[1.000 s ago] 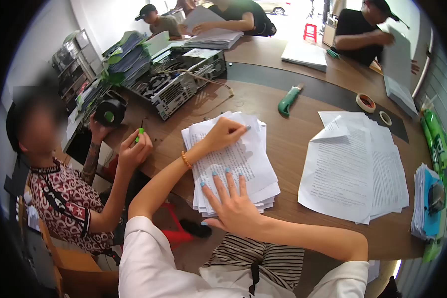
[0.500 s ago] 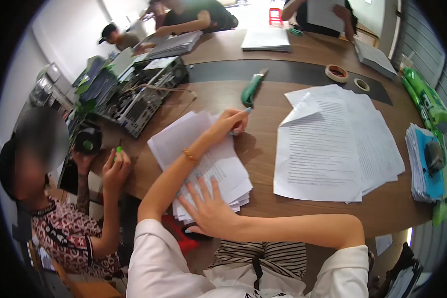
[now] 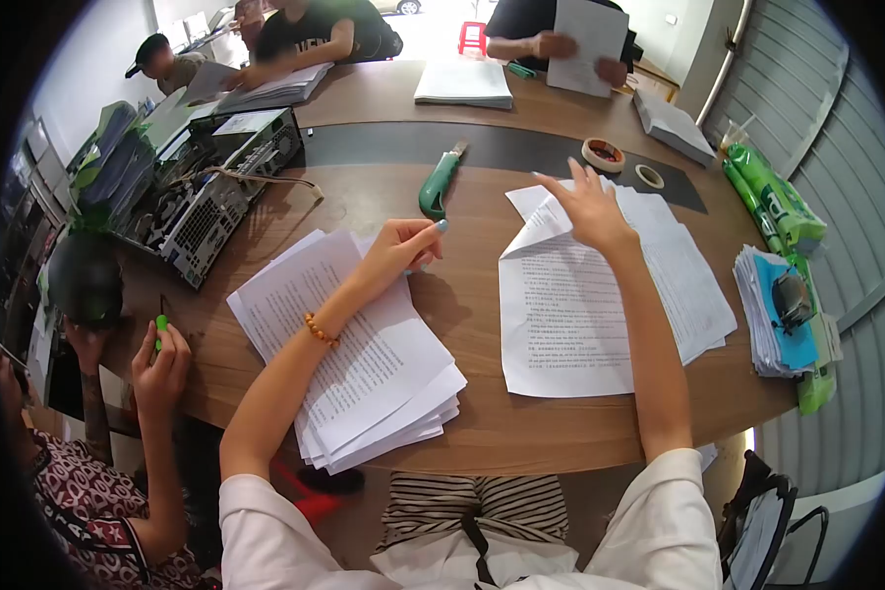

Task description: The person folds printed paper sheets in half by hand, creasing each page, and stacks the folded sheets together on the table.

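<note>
The spread right hand (image 3: 592,208) could, by dragging, crease the folded sheet (image 3: 560,329) — left hand (image 3: 395,252) (curled, grip unclear) by the worktop's (image 3: 474,324) near-edge stack (image 3: 364,369).

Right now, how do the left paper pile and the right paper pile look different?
The left pile looks thicker than the right pile. The right pile has a folded-over sheet corner on top; no such fold shows on the left pile. The left forearm crosses the left pile, while the right hand is over the right pile. Both are white, printed paper on the brown table.
</note>
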`<action>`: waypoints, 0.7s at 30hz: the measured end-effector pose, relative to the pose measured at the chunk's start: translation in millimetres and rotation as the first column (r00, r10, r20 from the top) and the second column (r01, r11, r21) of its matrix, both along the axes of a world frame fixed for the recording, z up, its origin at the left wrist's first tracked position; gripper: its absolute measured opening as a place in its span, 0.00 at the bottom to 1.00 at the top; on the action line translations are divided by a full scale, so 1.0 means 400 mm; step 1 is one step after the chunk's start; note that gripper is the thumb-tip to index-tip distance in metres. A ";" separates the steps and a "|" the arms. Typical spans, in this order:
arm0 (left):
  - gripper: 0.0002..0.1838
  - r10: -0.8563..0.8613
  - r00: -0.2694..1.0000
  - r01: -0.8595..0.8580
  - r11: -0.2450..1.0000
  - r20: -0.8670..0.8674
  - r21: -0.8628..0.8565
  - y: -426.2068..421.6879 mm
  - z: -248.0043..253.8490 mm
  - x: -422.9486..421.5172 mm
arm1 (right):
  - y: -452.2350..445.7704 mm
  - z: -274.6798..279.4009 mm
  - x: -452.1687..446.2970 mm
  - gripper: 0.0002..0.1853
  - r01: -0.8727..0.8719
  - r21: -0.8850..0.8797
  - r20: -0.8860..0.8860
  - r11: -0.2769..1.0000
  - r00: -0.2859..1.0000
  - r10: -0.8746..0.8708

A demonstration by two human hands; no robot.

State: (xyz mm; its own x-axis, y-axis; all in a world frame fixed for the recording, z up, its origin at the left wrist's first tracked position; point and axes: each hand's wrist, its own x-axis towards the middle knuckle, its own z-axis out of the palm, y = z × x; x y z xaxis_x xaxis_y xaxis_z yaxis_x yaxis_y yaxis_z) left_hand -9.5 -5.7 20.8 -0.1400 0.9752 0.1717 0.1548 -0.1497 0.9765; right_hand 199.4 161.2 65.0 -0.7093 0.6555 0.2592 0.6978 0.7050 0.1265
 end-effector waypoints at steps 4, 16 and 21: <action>0.14 -0.064 0.996 0.066 0.997 0.056 -0.037 0.005 -0.003 -0.014 | 0.094 -0.072 0.034 0.20 -0.366 -0.117 -0.311 0.923 0.896 0.316; 0.15 -0.206 0.977 0.202 0.977 0.048 0.066 -0.006 -0.007 0.023 | -0.085 0.054 -0.107 0.09 -0.528 0.328 -0.605 0.783 0.520 0.604; 0.12 0.088 0.996 -0.087 0.991 -0.009 0.100 -0.002 -0.015 0.002 | -0.006 0.063 -0.079 0.17 -0.250 0.444 -0.701 0.860 0.501 0.507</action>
State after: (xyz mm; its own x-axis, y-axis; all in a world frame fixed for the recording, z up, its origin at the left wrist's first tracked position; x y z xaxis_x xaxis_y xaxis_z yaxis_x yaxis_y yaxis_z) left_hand -8.6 -6.3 14.8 -0.2208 0.9372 0.2699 0.1845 -0.2316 0.9552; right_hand 167.7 159.0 90.3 -0.3044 0.1922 0.9330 0.2777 0.9548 -0.1060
